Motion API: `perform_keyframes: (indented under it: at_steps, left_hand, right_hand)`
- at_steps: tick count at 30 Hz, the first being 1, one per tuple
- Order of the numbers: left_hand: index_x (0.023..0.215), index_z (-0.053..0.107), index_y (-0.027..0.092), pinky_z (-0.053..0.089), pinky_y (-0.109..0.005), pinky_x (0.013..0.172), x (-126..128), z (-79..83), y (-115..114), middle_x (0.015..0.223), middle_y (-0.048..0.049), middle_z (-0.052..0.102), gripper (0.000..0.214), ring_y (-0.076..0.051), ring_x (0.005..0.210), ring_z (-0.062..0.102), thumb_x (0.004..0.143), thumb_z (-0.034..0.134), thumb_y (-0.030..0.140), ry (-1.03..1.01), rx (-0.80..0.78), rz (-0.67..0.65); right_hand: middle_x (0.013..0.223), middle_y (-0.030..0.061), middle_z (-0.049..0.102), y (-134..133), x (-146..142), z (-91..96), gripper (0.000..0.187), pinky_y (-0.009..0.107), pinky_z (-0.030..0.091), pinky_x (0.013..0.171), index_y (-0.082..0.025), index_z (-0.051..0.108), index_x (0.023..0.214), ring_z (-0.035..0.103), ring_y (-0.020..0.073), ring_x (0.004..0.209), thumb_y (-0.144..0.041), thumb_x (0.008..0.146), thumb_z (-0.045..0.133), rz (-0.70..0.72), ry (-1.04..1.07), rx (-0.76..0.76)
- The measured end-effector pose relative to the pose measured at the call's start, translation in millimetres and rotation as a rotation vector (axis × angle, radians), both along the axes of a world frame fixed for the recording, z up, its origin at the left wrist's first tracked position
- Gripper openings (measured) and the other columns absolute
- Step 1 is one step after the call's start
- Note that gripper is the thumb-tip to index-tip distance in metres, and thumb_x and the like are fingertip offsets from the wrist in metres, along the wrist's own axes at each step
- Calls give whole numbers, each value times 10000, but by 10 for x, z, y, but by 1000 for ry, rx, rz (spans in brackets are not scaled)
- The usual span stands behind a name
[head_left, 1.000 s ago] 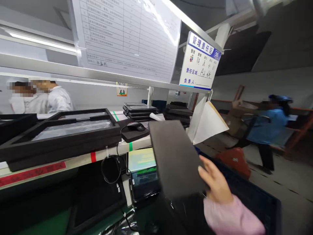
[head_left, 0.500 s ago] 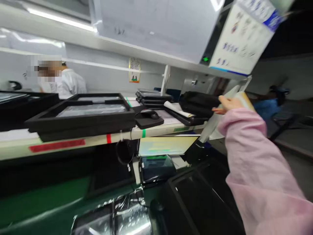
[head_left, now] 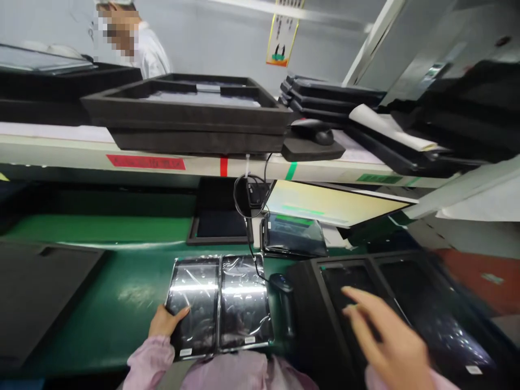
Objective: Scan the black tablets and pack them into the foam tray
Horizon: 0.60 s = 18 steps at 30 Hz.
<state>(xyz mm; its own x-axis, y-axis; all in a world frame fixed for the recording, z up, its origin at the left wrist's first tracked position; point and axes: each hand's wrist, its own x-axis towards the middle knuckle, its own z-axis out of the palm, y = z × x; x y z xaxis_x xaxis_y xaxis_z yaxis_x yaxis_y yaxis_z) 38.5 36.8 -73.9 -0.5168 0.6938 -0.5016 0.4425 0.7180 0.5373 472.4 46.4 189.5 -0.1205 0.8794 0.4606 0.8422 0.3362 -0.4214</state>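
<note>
Two dark screen panels in clear plastic wrap lie side by side on the green bench mat. My left hand (head_left: pixel 164 322) grips the left screen panel (head_left: pixel 197 309) at its outer edge, thumb on top and the other fingers mostly hidden. The right screen panel (head_left: pixel 246 303) has a small white label near its lower edge. Over the black foam tray (head_left: pixel 311 330) is my right hand (head_left: pixel 385 336), somewhat blurred, with fingers stretched out and apart; I see nothing held in it. Dark panels lie in that tray. A corded black scanner (head_left: pixel 284 303) sits between the wrapped panels and the tray.
A shelf (head_left: pixel 203 165) crosses above the bench, bearing foam trays (head_left: pixel 195 132), a mouse (head_left: pixel 314 131) and stacked black panels (head_left: pixel 325 95). Below it are a lit monitor (head_left: pixel 337 203) and a tablet-like device (head_left: pixel 294 235). A dark board (head_left: pixel 44 298) lies left. A co-worker (head_left: pixel 152 51) is behind the shelf.
The view has swung down and leftward. My right hand has come from the white sheets beside the shelf to above the foam tray. My left hand now shows, on the left wrapped panel.
</note>
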Motion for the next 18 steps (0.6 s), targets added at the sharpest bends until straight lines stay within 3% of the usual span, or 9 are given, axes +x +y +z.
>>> perform_keyframes:
  at_steps: [2, 5, 7, 9, 13, 18]
  left_hand:
    - [853, 458, 133, 467, -461, 805, -23, -10, -4, 935, -268, 616, 708, -411, 935, 599, 428, 626, 674, 23, -56, -13]
    - [915, 438, 93, 452, -445, 840, -25, -27, -27, 995, -277, 571, 812, -410, 1007, 560, 416, 625, 705, 53, -70, -40]
    - [949, 420, 82, 436, -445, 871, -4, -35, -53, 1028, -271, 543, 847, -408, 1058, 527, 430, 611, 723, 72, -52, -50]
    - [972, 406, 88, 426, -457, 887, 20, -54, -85, 1039, -252, 534, 829, -402, 1073, 518, 483, 564, 739, 68, -30, -52]
    - [979, 414, 141, 438, -398, 899, 28, -124, -131, 1027, -170, 560, 750, -322, 1033, 561, 527, 548, 726, -30, 24, -69]
    - [1063, 380, 110, 437, -407, 913, 6, -146, -135, 1100, -210, 535, 841, -332, 1046, 555, 509, 576, 712, -83, 11, -20]
  right_hand:
    - [953, 36, 677, -96, -254, -538, 284, 302, 556, 676, -299, 574, 1085, 665, 180, 733, -225, 821, 498, 90, 104, -177]
    - [964, 50, 677, -166, -515, -1288, 249, 356, 559, 772, -281, 603, 1008, 659, 234, 863, -258, 835, 426, 64, 240, -440]
    - [959, 46, 669, -200, -638, -1694, 265, 358, 561, 758, -291, 611, 980, 656, 249, 877, -279, 813, 406, 54, 276, -628]
    - [1042, 62, 640, -217, -725, -2000, 300, 375, 535, 830, -282, 601, 1014, 627, 272, 971, -283, 781, 412, 13, 280, -720]
    - [1267, 99, 520, -153, -805, -2357, 447, 415, 335, 1067, -230, 516, 1176, 439, 313, 1231, -279, 740, 436, -94, 259, -738]
    - [1328, 190, 465, -7, -841, -2520, 596, 374, 328, 1068, -72, 416, 1285, 428, 293, 1246, -264, 722, 460, -122, 270, -894]
